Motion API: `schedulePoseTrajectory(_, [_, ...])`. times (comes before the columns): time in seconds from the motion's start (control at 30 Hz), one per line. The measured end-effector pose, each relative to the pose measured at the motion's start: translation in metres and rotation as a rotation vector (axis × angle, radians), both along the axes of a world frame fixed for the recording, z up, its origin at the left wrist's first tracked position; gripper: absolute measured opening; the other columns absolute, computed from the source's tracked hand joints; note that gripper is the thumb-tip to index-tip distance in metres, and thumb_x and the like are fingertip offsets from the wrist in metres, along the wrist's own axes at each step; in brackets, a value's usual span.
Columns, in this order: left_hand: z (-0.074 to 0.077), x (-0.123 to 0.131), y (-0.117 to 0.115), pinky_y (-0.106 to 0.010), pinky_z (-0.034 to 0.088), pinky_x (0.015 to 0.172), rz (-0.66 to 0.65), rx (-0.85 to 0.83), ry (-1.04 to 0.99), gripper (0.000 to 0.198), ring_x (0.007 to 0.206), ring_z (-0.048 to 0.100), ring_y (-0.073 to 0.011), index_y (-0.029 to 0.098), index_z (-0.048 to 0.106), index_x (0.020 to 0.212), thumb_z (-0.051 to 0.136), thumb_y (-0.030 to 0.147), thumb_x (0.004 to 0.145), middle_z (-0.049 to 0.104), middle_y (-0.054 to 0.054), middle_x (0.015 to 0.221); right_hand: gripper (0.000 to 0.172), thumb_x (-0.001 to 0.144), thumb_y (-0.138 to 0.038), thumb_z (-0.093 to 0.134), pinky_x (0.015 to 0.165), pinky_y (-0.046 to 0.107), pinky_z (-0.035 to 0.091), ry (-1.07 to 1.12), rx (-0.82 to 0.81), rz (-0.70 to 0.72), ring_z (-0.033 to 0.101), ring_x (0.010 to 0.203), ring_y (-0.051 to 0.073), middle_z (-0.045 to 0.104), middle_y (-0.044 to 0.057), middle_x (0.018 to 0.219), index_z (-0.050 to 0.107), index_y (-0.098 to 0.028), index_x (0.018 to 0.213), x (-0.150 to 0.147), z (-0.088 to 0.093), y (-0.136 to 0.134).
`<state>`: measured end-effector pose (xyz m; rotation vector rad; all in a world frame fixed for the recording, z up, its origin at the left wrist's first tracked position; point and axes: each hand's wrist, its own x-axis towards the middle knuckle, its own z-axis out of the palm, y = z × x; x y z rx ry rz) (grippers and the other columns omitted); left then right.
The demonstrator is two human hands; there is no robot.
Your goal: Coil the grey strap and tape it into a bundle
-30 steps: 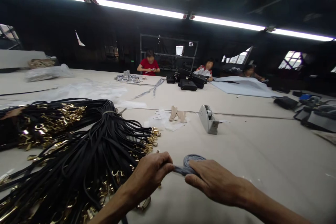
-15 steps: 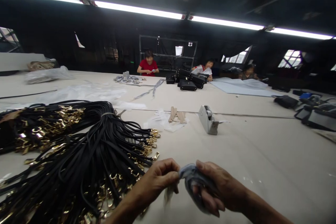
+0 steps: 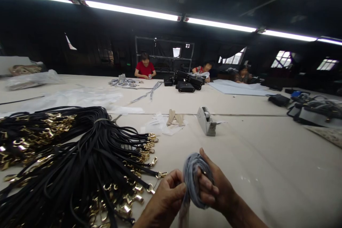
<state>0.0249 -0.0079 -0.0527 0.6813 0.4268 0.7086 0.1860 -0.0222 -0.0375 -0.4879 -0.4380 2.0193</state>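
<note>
A strap wrapped in thin greyish film [image 3: 191, 174] lies coiled around the fingers of my right hand [image 3: 213, 185], whose thumb points up along the coil's far side. My left hand [image 3: 169, 194] pinches the strap at the coil's left edge, and a loose tail hangs below it. To the left spreads a big bundle of black straps [image 3: 93, 149] with gold-coloured snap hooks, tied with a band near its top. Its nearest hooks lie close to my left hand.
Beyond my hands stand a grey tape dispenser [image 3: 206, 122] and some tan strips [image 3: 175, 117] on white paper. Farther back are black bags [image 3: 185, 82], wrapped straps [image 3: 124, 81] and clear plastic [image 3: 72, 98]. Several people sit across the table [image 3: 253, 142]; more bags [image 3: 317, 108] lie at right.
The coil has turned upright and its loop shows more openly around my right fingers. My left hand has moved close against it. The view has swung slightly to the right.
</note>
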Motion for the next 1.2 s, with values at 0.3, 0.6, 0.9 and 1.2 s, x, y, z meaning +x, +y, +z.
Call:
schedulePoseTrajectory(0.3, [0.002,0.007,0.003,-0.026,0.043,0.061,-0.055,0.275,0.037,0.041,0.066,0.061,-0.0181,0.014,0.064,0.087,0.086,0.04,0.063,0.068,-0.008,0.075,0.077,0.084,-0.077,0.041,0.024,0.013,0.025,-0.3,0.032,-0.126,0.027,0.022,0.005,0.02,-0.007,0.023,0.024,-0.021,0.034,-0.005,-0.016,0.007])
schedulePoseTrajectory(0.6, [0.035,-0.01,0.021,-0.026,0.039,0.066,-0.124,0.644,0.429,0.021,0.07,0.051,-0.0163,0.013,0.07,0.076,0.07,0.034,0.074,0.058,-0.002,0.074,0.06,0.085,-0.07,0.045,0.041,0.019,0.037,-0.75,0.218,-0.423,0.04,0.042,0.008,0.046,-0.004,0.048,0.049,-0.018,0.057,-0.01,-0.013,0.03])
schedulePoseTrajectory(0.9, [-0.025,0.009,0.052,-0.035,0.044,0.07,0.116,1.67,1.446,0.021,0.082,0.062,-0.0272,0.015,0.069,0.095,0.055,0.006,0.083,0.068,-0.011,0.092,0.012,0.077,-0.023,0.072,0.072,0.025,0.044,-1.349,0.758,-0.379,0.052,0.071,0.012,0.061,0.002,0.096,0.071,-0.02,0.089,0.027,-0.01,0.038])
schedulePoseTrajectory(1.2, [-0.058,0.011,0.054,-0.038,0.045,0.074,0.124,1.911,1.417,0.024,0.085,0.06,-0.0252,0.017,0.061,0.105,0.046,0.006,0.09,0.065,-0.007,0.095,0.006,0.074,-0.013,0.067,0.076,0.026,0.046,-1.506,0.877,-0.17,0.06,0.08,0.016,0.061,0.001,0.085,0.068,-0.019,0.076,0.041,-0.059,0.035])
